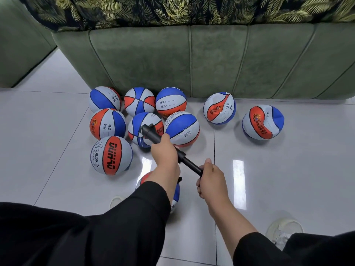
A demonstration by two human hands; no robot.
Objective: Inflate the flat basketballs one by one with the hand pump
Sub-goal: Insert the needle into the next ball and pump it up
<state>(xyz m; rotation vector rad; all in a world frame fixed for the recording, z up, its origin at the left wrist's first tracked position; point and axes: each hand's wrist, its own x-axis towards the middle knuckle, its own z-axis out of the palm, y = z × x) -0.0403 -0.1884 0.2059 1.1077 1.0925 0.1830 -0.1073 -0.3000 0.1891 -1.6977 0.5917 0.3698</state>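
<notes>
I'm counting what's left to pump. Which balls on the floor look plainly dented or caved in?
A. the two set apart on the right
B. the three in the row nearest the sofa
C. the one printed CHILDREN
A: the two basketballs on the right show creased, sunken panels, while the cluster on the left looks round.

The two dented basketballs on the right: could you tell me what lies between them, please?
Nothing: in the head view only bare white floor tile separates the dented ball near the sofa from the dented ball farther right.
</notes>
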